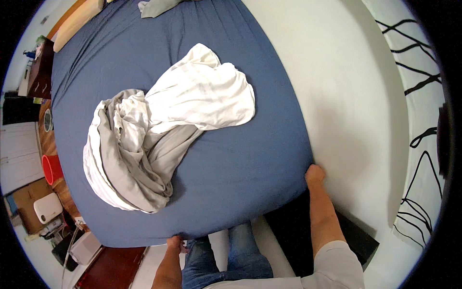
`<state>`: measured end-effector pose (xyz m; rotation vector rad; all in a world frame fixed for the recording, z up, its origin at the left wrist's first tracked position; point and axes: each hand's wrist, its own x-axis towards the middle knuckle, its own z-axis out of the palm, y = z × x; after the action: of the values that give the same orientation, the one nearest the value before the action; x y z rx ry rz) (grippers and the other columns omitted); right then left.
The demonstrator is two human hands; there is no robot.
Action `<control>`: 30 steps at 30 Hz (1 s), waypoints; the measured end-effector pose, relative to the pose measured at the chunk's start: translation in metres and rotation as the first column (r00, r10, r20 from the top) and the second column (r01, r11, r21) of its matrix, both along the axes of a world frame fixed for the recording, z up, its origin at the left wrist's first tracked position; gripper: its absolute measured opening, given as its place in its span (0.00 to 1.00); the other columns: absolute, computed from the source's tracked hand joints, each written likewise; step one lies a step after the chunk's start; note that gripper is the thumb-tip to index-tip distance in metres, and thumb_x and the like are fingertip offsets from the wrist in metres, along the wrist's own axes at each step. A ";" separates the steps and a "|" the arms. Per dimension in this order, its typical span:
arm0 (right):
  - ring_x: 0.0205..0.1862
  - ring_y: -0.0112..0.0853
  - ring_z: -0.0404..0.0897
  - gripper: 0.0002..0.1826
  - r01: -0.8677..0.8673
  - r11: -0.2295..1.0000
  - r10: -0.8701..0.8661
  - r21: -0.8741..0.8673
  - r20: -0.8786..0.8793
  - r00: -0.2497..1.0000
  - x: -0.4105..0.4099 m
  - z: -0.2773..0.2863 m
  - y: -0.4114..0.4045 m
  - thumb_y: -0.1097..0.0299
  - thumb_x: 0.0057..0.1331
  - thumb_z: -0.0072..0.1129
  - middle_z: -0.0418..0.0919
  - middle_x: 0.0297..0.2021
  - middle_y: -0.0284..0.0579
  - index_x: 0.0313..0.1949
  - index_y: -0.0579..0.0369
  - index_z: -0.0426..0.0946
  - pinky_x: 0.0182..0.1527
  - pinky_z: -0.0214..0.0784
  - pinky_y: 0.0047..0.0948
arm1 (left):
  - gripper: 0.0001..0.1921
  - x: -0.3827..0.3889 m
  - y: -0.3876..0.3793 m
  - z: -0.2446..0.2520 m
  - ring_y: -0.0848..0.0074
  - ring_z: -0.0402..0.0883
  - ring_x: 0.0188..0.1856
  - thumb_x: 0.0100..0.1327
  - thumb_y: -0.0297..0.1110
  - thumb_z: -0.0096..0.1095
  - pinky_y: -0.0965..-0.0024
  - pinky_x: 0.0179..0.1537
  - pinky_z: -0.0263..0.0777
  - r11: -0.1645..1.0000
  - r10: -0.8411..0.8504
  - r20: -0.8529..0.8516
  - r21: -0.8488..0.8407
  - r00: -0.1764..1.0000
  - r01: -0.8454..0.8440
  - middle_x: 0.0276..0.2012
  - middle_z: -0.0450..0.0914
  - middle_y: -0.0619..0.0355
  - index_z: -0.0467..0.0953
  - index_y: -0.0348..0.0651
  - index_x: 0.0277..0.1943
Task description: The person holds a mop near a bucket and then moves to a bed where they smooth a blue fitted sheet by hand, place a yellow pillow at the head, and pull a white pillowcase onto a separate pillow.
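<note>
A dark blue fitted sheet [231, 162] covers a mattress that fills the middle of the head view. At the near edge, left of the jeans-clad legs, my left hand [174, 244] holds the sheet's hem, its fingers partly hidden. My right hand [315, 174] is at the near right corner, between mattress and wall, closed around the sheet's edge; its fingertips are hidden. On the sheet, left of the middle, lies a twisted heap of white and grey bedding [133, 151], its white part [205, 94] spread towards the upper right. A grey cloth [157, 8] lies at the far edge.
A pale wall [346, 108] runs along the right side of the bed. A black box-like object [355, 234] stands beside my right forearm. At left are a red bin [52, 169], a white stool-like object [48, 207], and a dark wooden cabinet [41, 72]. A beige pillow or cushion [77, 23] lies far left.
</note>
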<state>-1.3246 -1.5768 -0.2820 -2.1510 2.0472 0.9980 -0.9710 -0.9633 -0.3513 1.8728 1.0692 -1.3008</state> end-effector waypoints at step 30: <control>0.38 0.46 0.86 0.10 -0.455 0.889 0.458 -0.051 0.048 0.888 0.079 -0.044 -0.063 0.70 0.65 0.50 0.85 0.35 0.53 0.37 0.60 0.81 0.39 0.79 0.44 | 0.09 -0.001 0.057 -0.006 0.59 0.69 0.29 0.58 0.23 0.54 0.39 0.26 0.61 0.984 0.077 -0.052 0.166 0.996 -0.067 0.30 0.70 0.47 0.69 0.39 0.42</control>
<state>-1.2453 -1.6398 -0.3257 -2.7200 1.5715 0.9114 -0.9719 -0.9067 -0.3577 1.9059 1.2970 -1.2658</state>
